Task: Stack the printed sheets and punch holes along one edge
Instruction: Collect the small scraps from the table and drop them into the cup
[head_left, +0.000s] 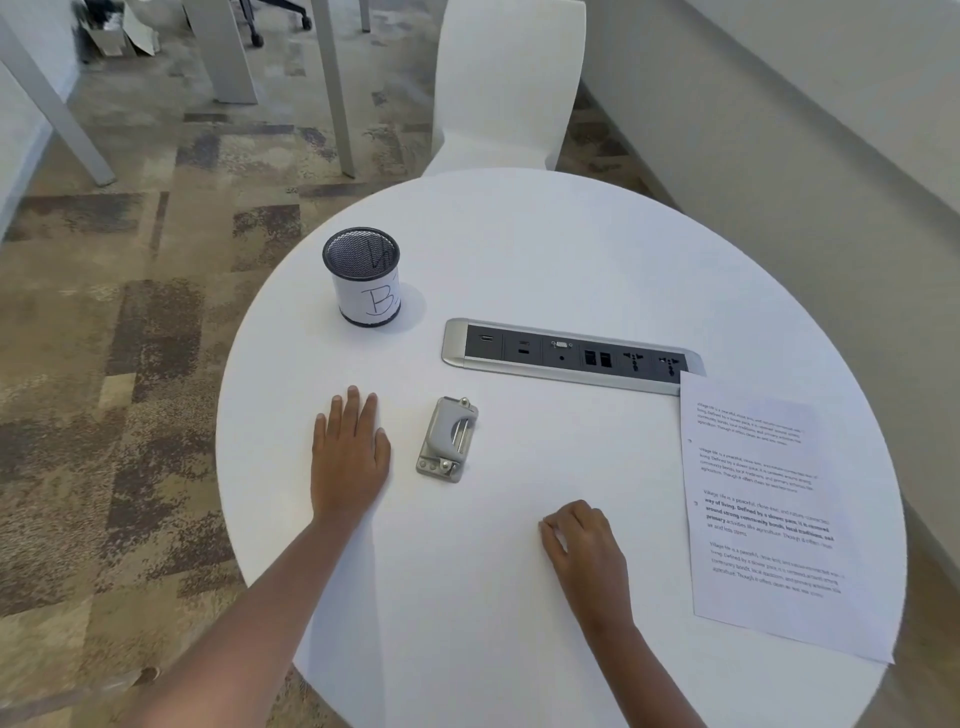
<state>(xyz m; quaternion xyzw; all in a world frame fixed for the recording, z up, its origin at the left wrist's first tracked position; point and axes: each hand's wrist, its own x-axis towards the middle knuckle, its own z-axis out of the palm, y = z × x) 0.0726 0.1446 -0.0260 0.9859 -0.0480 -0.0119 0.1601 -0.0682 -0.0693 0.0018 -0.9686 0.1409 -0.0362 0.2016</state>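
While your left hand (349, 457) lies straight-fingered by the punch (447, 440), your right hand (584, 553) rests curled, empty, near sheets (769, 519).

White round table (571, 249); on it grey metal hole punch (447, 439), white printed sheets (769, 514) with black text, black mesh cup (362, 275) with white label. Mottled brown-beige carpet (130, 338) beside the table.

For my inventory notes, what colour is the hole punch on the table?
The hole punch is grey with silver metal parts, seen best in the head view.
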